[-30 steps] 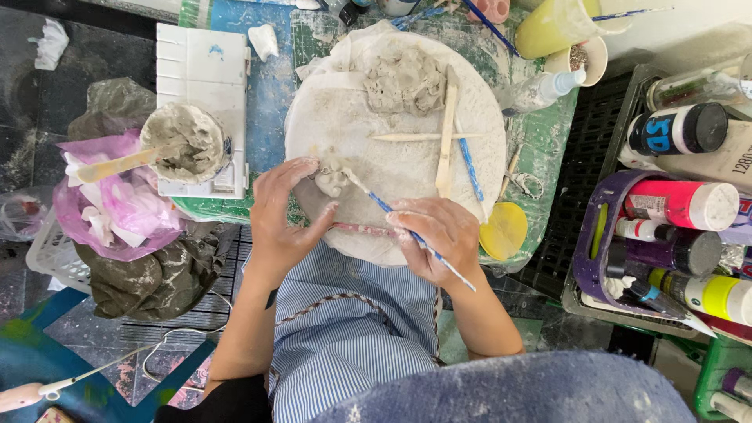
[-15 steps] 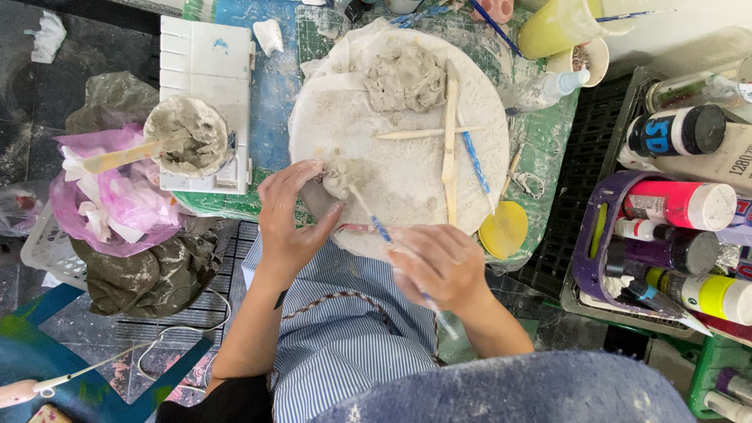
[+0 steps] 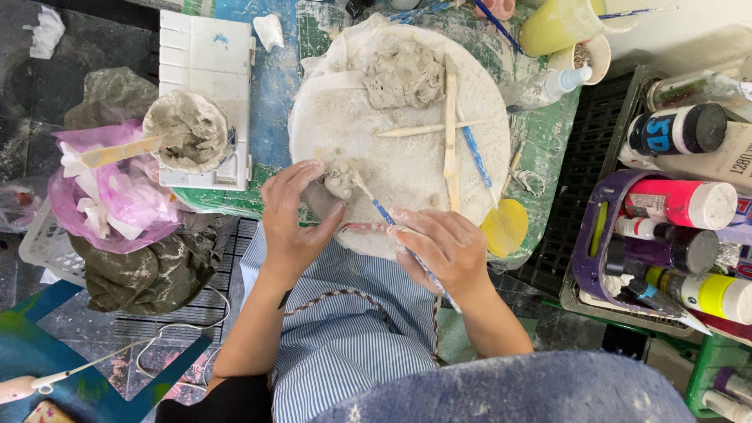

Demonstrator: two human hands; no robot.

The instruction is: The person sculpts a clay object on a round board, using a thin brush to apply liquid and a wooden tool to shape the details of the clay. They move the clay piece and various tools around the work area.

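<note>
My left hand pinches a small grey clay figure at the near edge of a round white board. My right hand holds a thin blue-handled brush like a pen, its tip touching the clay figure. On the far part of the board lies a larger lump of grey clay. Two wooden modelling sticks and a blue-handled tool rest on the board to the right of the figure.
A clay-smeared cup with a wooden stick sits on a white palette at left, beside a pink plastic bag. A yellow cup stands at the back. Paint bottles fill a purple basket at right. A yellow sponge lies near the board.
My right hand has shifted back and to the right, then settled with the brush tip on the small clay figure. My left hand has turned the figure slightly and keeps hold of it.
</note>
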